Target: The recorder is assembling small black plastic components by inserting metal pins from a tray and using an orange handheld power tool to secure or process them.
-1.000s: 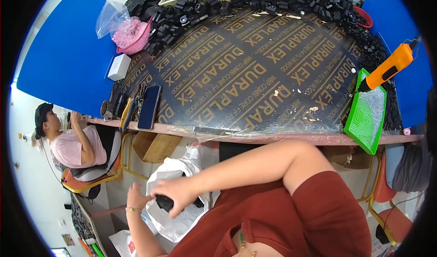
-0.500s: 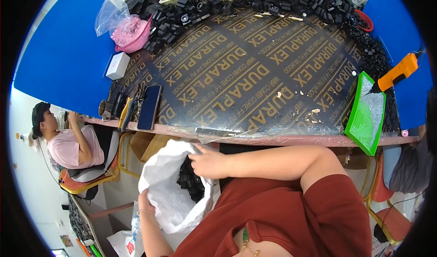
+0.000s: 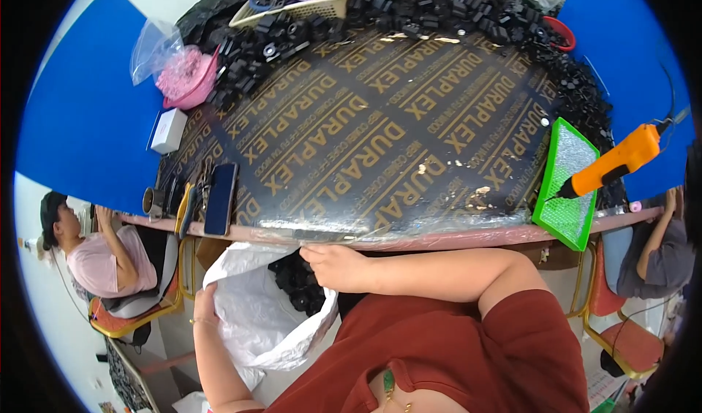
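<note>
A white bag (image 3: 245, 325) was by the desk (image 3: 314, 157), its mouth apparently kept wide around black parts (image 3: 298, 287) because the right hand's (image 3: 338, 269) fingers (image 3: 316, 255) pinched the rim opposite the left hand (image 3: 205, 307), whose grip I couldn't tell

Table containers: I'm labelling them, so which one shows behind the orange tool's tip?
The green tray: the orange tool overlaps it. The pink basket and cream basket sit farther left, clear of that tool.

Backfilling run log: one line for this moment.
left hand: holding white bag, left side | right hand: holding bag's right rim | black parts: inside bag
</note>
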`<state>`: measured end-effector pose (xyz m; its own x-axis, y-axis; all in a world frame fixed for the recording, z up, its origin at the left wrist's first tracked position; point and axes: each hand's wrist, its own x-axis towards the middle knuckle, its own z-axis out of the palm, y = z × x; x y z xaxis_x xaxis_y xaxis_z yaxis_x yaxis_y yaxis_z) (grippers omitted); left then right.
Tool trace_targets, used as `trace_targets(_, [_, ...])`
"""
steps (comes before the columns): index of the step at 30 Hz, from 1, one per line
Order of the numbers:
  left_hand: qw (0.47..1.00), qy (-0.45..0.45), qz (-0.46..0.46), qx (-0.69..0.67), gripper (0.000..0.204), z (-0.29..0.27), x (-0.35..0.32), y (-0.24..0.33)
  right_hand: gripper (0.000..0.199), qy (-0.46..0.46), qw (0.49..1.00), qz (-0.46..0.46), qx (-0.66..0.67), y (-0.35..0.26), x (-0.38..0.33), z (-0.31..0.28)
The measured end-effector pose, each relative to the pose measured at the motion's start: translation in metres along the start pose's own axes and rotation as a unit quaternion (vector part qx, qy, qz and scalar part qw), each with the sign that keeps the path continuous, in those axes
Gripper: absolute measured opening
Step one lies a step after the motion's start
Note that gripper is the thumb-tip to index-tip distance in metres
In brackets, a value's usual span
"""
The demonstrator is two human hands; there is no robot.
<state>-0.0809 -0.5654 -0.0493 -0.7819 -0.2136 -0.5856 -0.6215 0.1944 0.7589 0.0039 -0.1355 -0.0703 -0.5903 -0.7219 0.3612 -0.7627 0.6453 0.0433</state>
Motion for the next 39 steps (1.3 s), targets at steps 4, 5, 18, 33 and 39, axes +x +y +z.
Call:
trace_targets(4, [0.988,-0.020,0.044,0.149,0.049,0.004,-0.018,0.012,0.020,0.001,0.976,0.050,0.212,0.010,-0.014,-0.048])
trace_targets(5, [0.913,0.002,0.079,0.401,0.051,0.037,-0.047,0.046,0.021,0.102,0.973,0.059,0.197,0.017,-0.030,-0.064])
trace_targets(18, [0.678,-0.310,0.561,0.360,0.029,0.338,-0.195,0.161,0.101,0.554,0.653,0.415,0.308,0.087,-0.228,-0.264])
trace_targets(33, [0.475,-0.519,0.616,0.353,0.012,0.539,-0.212,0.120,0.046,0.558,0.646,0.418,0.310,0.087,-0.303,-0.298])
trace_targets(39, [0.470,-0.529,0.637,0.307,0.010,0.567,-0.245,0.136,0.052,0.580,0.630,0.411,0.312,0.086,-0.313,-0.291])
